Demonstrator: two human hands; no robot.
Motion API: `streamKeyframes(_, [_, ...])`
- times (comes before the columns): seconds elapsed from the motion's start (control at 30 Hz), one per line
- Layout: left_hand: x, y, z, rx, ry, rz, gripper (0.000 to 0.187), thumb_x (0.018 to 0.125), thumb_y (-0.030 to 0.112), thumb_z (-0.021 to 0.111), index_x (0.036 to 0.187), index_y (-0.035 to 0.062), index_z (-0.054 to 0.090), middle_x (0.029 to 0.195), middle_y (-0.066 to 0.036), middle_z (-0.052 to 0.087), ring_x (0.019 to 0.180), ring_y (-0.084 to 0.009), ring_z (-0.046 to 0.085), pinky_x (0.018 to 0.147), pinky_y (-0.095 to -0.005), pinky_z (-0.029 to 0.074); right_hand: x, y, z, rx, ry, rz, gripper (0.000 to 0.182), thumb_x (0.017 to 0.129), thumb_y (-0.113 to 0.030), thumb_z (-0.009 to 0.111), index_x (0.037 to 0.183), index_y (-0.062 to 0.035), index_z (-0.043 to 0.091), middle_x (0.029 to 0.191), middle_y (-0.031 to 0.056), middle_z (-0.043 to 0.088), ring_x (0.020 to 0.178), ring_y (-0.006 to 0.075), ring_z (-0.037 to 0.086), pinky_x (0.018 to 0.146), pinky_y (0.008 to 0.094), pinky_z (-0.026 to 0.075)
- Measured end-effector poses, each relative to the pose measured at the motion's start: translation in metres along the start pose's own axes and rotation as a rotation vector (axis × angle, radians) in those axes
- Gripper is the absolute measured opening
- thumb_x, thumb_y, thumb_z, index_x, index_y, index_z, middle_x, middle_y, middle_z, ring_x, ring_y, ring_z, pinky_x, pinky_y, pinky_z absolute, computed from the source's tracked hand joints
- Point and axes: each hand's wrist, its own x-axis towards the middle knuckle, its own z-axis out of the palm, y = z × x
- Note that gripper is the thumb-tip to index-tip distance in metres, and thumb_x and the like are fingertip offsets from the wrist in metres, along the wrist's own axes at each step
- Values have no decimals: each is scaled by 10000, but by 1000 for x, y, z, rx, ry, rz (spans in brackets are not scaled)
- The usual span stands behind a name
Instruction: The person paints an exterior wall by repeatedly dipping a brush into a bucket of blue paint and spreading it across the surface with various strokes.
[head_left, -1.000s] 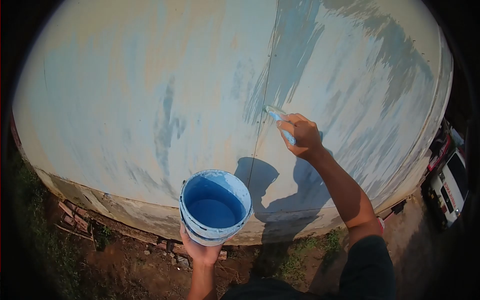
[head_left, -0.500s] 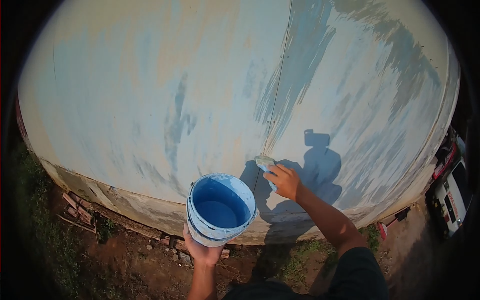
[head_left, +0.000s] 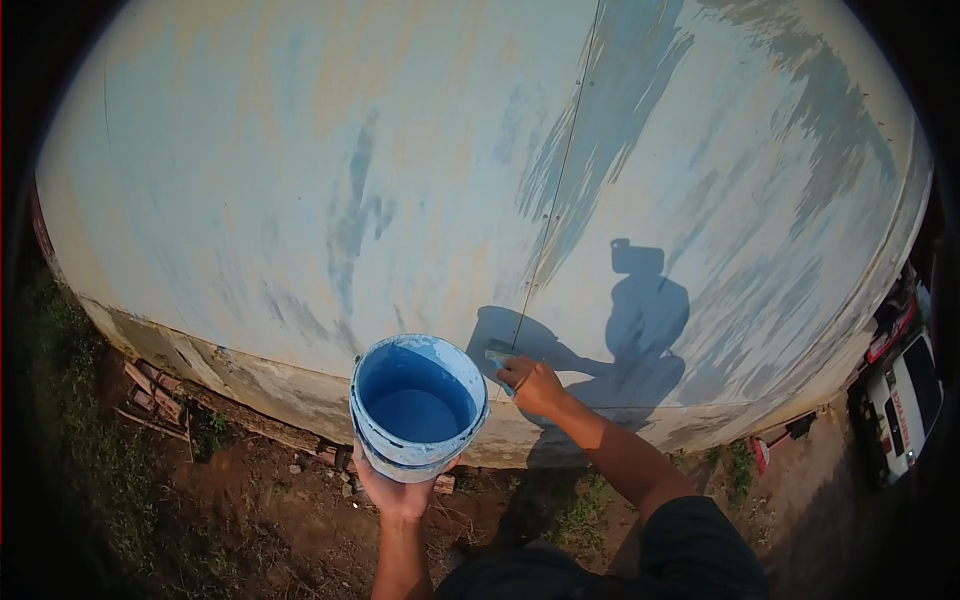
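Observation:
My left hand (head_left: 393,492) is closed around the base of a paint-smeared bucket (head_left: 408,456), holding it up in front of the wall. Blue paint (head_left: 417,416) lies inside it. In the fingers of my right hand (head_left: 537,386) is a paintbrush (head_left: 499,353), its bristles just beyond the bucket's right rim and overlapping the lower wall (head_left: 250,240) in this view. That wall carries pale blue paint in uneven streaks, with darker blue-grey patches near a vertical panel seam.
A shadow of a person (head_left: 645,310) falls on the wall. Broken bricks (head_left: 150,388) and grass (head_left: 90,440) lie along the wall's foot on bare soil. At the far right stands a white vehicle (head_left: 903,405) with red lettering.
My right hand has moved down and left with the paintbrush, closer to the bucket. The bucket in my left hand has shifted slightly left and up in view.

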Motion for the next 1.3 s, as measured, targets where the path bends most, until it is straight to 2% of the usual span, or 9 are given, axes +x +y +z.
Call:
streamKeyframes(0.07, [1, 3, -6, 58, -12, 45, 804, 1030, 663, 452, 1676, 194, 353, 1724, -161, 334, 1504, -460, 435, 1042, -801, 474, 7, 4, -3, 86, -152, 39, 348, 816, -23, 777, 1154, -104, 757, 1115, 119, 704, 1124, 330, 701, 770, 469, 630])
streamKeyframes(0.37, [-8, 1, -30, 111, 46, 165, 798, 1020, 625, 526, 1637, 130, 419, 1684, -157, 410, 1502, -405, 454, 1198, -656, 426, 132, 28, -157, -171, 622, -7, 325, 744, -4, 784, 1061, -71, 753, 1172, 188, 714, 1012, 327, 714, 777, 408, 636])
streamKeyframes(0.43, [-8, -1, -36, 112, 41, 201, 791, 1018, 614, 541, 1628, 123, 433, 1673, -158, 427, 1502, -397, 456, 1210, -638, 420, 131, 26, -113, -202, 603, -23, 300, 763, -7, 770, 1056, -65, 750, 1181, 200, 711, 1027, 329, 714, 779, 400, 640])
streamKeyframes(0.5, [-12, 0, -42, -93, 105, 231, 813, 1027, 656, 517, 1671, 189, 349, 1718, -182, 324, 1496, -522, 415, 1016, -893, 426, 117, 13, -53, -235, 547, -53, 220, 800, -13, 741, 1016, -55, 732, 1182, 210, 707, 1051, 328, 713, 784, 399, 646])
streamKeyframes(0.77, [-17, 5, -30, -367, 245, 370, 745, 1030, 588, 527, 1641, 177, 415, 1692, -185, 366, 1462, -490, 458, 994, -856, 465, 57, -12, 65, 101, -13, -43, 110, 859, -101, 757, 962, -85, 722, 995, 117, 614, 1015, 311, 664, 717, 429, 605])
streamKeyframes(0.83, [-21, 4, -45, 18, 157, 319, 779, 1010, 617, 544, 1639, 177, 413, 1693, -186, 364, 1465, -492, 455, 986, -851, 469, 81, 7, -1, 196, 68, 61, 247, 811, -49, 803, 1052, -79, 756, 1034, 84, 645, 1042, 301, 684, 786, 440, 607])
streamKeyframes(1.13, [-16, -2, -36, -34, 130, 290, 811, 999, 640, 537, 1642, 162, 411, 1685, -187, 379, 1469, -482, 459, 1021, -810, 486, 136, 38, -156, 55, 712, 78, 180, 849, 30, 775, 1025, -5, 768, 1051, 173, 709, 964, 354, 718, 812, 413, 592])
streamKeyframes(1.2, [-17, -2, -28, 48, 101, 309, 792, 1016, 638, 512, 1635, 151, 426, 1671, -170, 413, 1480, -442, 460, 1124, -724, 449, 134, 23, -162, 713, 726, 151, 134, 867, 69, 757, 995, 30, 756, 1018, 177, 731, 940, 332, 745, 823, 396, 590])
streamKeyframes(1.3, [-21, 3, -23, 144, 68, 322, 787, 1029, 643, 489, 1634, 143, 434, 1667, -156, 432, 1501, -401, 452, 1226, -631, 388, 128, -6, -179, 837, 586, 24, 115, 894, 99, 732, 998, 52, 748, 999, 175, 748, 908, 275, 765, 809, 372, 597])
